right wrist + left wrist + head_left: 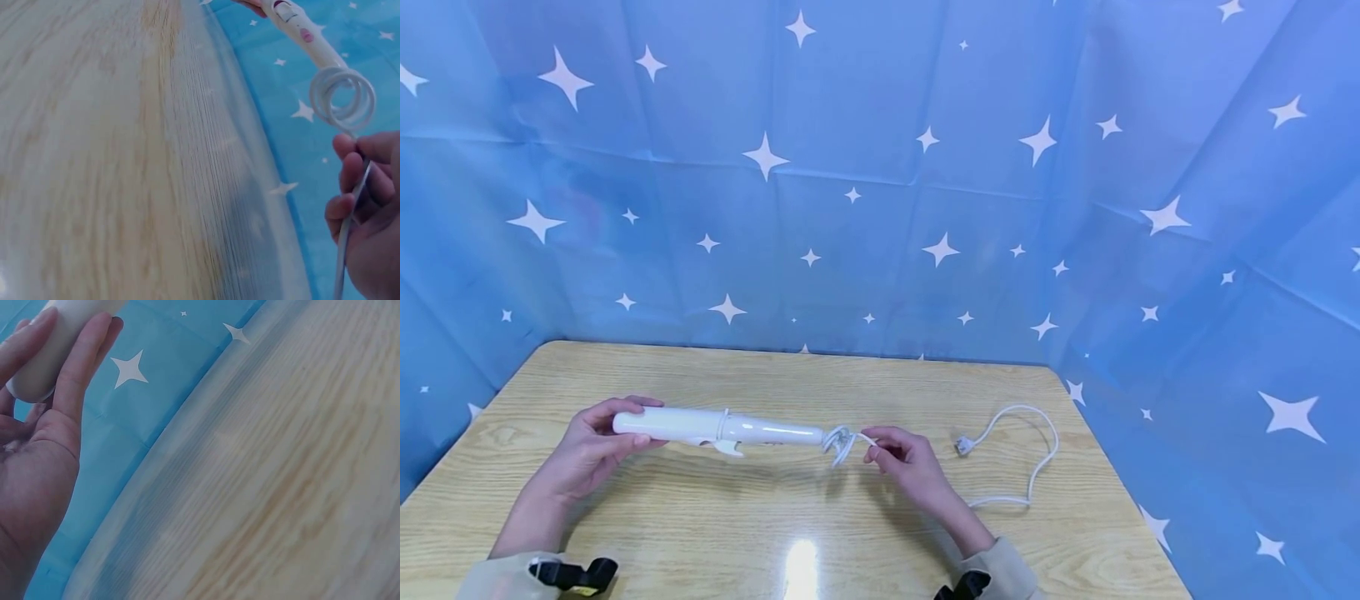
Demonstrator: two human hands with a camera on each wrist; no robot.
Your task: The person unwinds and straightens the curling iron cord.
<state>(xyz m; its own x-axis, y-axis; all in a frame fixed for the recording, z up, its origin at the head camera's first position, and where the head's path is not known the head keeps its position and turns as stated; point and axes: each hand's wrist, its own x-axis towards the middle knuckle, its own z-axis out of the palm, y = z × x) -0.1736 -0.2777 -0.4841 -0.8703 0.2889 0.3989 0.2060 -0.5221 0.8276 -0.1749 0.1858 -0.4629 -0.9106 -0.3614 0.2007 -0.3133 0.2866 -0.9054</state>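
A white curling iron is held level above the table, its small clamp lever pointing down. My left hand grips its thick end, with thumb and fingers on either side of the barrel in the left wrist view. From the narrow end comes the white cord, wound there in a few small loops. My right hand pinches the cord just beyond these loops. In the right wrist view the cord runs down past the curled fingers. Marks in pink and black show on the handle.
The rest of the cord curves over the wooden table to the right of my right forearm, ending in a plug. A blue cloth with white stars hangs behind the table and along its sides.
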